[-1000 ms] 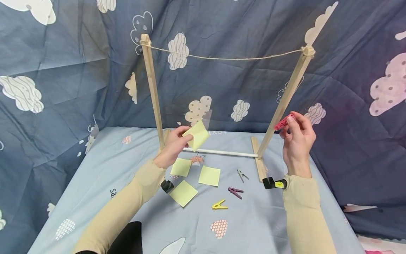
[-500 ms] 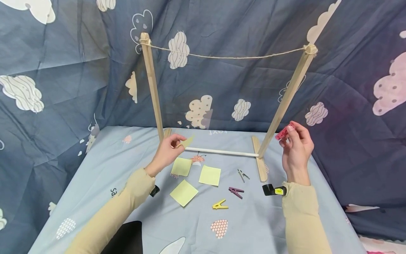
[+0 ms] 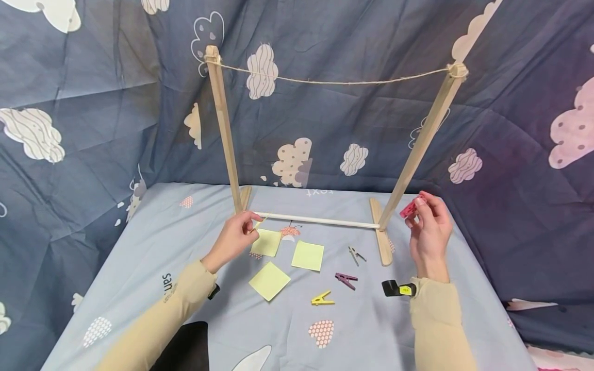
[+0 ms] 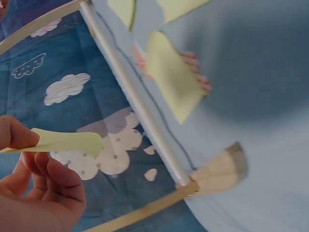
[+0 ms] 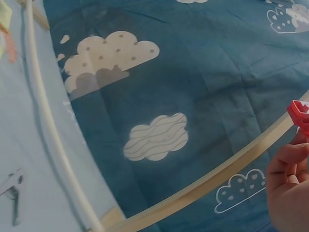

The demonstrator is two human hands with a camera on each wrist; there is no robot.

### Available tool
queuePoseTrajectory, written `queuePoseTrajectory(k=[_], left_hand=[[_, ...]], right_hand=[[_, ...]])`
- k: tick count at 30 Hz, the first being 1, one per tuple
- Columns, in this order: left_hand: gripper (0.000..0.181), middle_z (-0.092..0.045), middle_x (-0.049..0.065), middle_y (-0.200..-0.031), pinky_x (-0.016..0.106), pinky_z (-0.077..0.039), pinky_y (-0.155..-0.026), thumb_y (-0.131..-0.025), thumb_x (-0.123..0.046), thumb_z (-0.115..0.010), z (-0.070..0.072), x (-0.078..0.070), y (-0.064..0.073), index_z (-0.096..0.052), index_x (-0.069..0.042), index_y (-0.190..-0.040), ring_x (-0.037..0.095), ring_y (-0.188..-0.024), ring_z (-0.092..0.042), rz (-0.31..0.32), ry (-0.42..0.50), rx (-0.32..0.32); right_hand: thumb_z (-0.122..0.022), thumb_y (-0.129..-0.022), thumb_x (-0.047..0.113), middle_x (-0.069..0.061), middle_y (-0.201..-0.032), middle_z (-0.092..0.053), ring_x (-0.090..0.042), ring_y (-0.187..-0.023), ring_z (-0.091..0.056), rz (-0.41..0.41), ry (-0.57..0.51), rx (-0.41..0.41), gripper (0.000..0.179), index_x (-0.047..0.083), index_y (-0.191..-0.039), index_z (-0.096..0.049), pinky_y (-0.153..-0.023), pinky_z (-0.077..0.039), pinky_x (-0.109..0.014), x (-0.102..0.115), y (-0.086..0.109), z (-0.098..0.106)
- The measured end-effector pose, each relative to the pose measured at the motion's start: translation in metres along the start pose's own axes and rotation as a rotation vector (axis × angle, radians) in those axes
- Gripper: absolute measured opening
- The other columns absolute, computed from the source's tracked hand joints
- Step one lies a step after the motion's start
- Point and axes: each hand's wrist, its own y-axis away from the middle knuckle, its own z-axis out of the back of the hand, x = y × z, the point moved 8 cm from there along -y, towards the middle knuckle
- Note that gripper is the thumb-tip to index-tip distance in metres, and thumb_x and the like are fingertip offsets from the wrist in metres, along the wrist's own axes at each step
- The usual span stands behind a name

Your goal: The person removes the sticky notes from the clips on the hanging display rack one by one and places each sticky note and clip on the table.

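Observation:
My left hand pinches a yellow sticky note between thumb and fingers, near the foot of the left post; in the head view the note is seen almost edge-on. My right hand holds a red clothespin in its fingertips, beside the right post. Only one end of that clothespin shows at the right edge of the right wrist view. On the table lie a yellow sticky note under the left fingers, a second note and a third note.
A yellow clothespin, a purple clothespin and a grey clothespin lie on the table. A wooden frame has a left post, a right post, a white bottom rod and a twine string across the top.
My left hand has moved left and down with the sticky note, which has turned edge-on. My right hand has lowered a little with the red clothespin.

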Motion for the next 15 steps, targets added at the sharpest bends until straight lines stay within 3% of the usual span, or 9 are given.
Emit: queuePoseTrajectory(k=[9, 15], left_hand=[[0.030, -0.047, 0.002, -0.076, 0.026, -0.035, -0.062, -0.078, 0.000, -0.063, -0.009, 0.020, 0.019, -0.065, -0.007, -0.108, 0.014, -0.067, -0.042, 0.011, -0.153, 0.074], [0.030, -0.049, 0.001, -0.078, 0.027, -0.037, -0.062, -0.078, -0.002, -0.067, -0.017, 0.023, 0.030, -0.065, -0.008, -0.107, 0.013, -0.068, -0.043, -0.025, -0.303, 0.128]], right_hand=[[-0.067, -0.089, 0.007, -0.003, -0.082, -0.060, -0.012, -0.061, -0.057, -0.070, 0.079, -0.022, 0.028, 0.000, -0.116, -0.062, -0.049, -0.041, -0.018, -0.024, 0.012, 0.016], [-0.067, -0.089, 0.005, 0.001, -0.084, -0.062, -0.010, -0.064, -0.060, -0.169, 0.219, 0.071, 0.028, 0.002, -0.116, -0.061, -0.052, -0.044, -0.020, -0.042, 0.024, 0.026]])
